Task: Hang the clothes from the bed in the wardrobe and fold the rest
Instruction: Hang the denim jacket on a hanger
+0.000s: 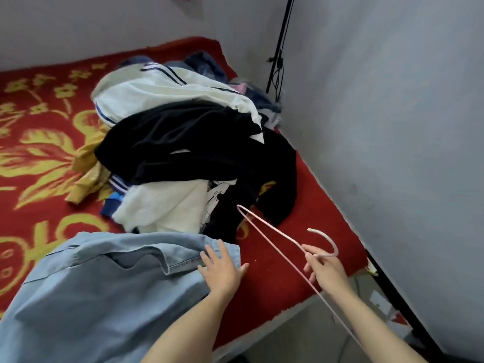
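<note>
Shirt (104, 284) is held flat under spread fingers (213, 254) of the left hand (222, 268), hanger (324, 233) is pinched in the right hand (324, 268), to be fed into the collar next.

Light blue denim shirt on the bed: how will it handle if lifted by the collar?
Probably floppy: the denim shirt lies in soft creases, collar folded. Likely heavy for the thin pink hanger that the right hand pinches, so the wire may flex. Unlikely to slip: the left hand rests flat on it, on a fuzzy red bedcover.
</note>
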### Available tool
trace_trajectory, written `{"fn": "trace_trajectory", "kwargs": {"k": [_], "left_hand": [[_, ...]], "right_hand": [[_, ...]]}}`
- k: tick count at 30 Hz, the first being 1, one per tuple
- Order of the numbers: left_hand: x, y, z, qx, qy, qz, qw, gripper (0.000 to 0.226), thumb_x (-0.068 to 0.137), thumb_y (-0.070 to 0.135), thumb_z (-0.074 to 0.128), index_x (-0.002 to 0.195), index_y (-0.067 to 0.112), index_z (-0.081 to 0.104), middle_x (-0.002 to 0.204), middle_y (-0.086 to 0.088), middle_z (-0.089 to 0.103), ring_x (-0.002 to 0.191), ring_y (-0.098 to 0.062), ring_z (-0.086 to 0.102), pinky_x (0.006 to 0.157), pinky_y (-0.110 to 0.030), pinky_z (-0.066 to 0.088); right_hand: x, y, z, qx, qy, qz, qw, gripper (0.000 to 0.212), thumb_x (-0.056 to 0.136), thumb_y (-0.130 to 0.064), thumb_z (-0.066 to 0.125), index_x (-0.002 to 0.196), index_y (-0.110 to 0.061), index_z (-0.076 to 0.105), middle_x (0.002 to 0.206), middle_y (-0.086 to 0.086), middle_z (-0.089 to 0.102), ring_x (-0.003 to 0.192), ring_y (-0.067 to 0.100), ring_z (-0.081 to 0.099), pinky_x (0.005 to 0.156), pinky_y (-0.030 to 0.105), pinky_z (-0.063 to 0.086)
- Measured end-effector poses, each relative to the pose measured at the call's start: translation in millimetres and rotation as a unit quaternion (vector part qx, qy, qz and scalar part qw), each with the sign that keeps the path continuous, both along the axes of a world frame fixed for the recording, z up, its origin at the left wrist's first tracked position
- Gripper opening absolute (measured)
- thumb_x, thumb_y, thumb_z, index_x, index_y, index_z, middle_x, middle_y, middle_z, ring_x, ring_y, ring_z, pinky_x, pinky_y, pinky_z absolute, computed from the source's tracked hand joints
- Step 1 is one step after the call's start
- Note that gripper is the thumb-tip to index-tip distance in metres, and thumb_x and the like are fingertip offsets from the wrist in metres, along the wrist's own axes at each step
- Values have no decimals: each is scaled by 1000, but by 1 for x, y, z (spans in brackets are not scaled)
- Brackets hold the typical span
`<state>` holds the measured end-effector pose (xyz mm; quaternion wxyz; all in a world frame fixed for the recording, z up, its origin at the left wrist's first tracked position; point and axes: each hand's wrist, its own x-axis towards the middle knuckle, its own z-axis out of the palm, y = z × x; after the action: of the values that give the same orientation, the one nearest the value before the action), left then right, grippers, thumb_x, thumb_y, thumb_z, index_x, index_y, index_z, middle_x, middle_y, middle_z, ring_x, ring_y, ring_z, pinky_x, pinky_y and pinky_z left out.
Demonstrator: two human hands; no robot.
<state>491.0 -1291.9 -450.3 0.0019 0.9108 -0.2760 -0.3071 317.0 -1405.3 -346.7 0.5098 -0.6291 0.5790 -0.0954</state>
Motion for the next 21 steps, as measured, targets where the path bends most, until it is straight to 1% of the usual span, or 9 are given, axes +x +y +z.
{"fn": "trace_trajectory", "kwargs": {"k": [2,4,7,10,12,15,17,19,21], "left_hand": [[-5,-13,-3,43,-21,53,997,100,83,67,48,150,18,-7,156,-19,-1,142,-38,7,111,-49,19],[-4,-18,-5,64,-4,96,993,89,88,54,50,150,18,-3,153,-21,11,139,-37,19,107,-46,26],[4,-18,0,23,83,138,987,64,95,21,44,150,14,11,140,-17,41,126,-31,43,100,-42,37],[27,-1,21,-61,130,173,974,52,85,-1,42,137,6,40,123,-21,58,109,-33,57,86,-37,48],[45,18,46,-117,144,180,966,46,81,-6,44,125,4,51,115,-20,62,98,-28,59,70,-30,47],[74,47,88,-197,132,161,958,44,81,-6,47,121,9,60,111,-17,66,100,-25,61,77,-27,46],[97,71,119,-217,123,153,956,46,80,-6,48,121,11,61,107,-18,67,85,-19,61,63,-20,46],[125,115,155,-241,111,172,949,45,80,-7,48,118,10,62,89,-14,69,64,-11,60,43,-11,36],[146,148,187,-272,93,186,940,43,78,-10,49,114,5,65,74,-11,66,56,-9,60,41,-12,32]], "right_hand": [[-7,-3,-4,12,-18,-3,1000,19,95,-14,51,95,-23,68,69,-5,60,41,0,48,49,10,44],[-10,0,-5,22,-34,3,999,23,95,-16,50,96,-35,63,67,0,59,43,0,48,51,12,46],[-13,4,-5,11,-31,21,999,23,96,-17,50,83,-30,64,77,-8,62,42,0,48,53,13,48],[-6,5,7,-5,-36,40,999,35,96,-16,50,65,-31,57,95,-19,64,42,0,48,53,13,47],[11,6,18,-23,-42,76,996,28,96,-15,49,77,-33,59,102,-8,67,45,1,50,55,18,48],[52,11,33,-41,-48,157,986,35,95,-9,46,106,-39,62,85,0,68,50,3,53,54,22,48],[86,23,41,-57,-35,224,972,36,93,-7,46,89,-38,63,82,11,68,49,11,54,52,23,46],[131,55,55,-55,-49,284,956,36,91,-2,44,77,-32,58,85,20,66,50,17,50,52,27,44],[168,86,60,-73,-54,321,943,30,91,-2,43,82,-25,59,84,7,63,57,16,48,62,34,44]]}}
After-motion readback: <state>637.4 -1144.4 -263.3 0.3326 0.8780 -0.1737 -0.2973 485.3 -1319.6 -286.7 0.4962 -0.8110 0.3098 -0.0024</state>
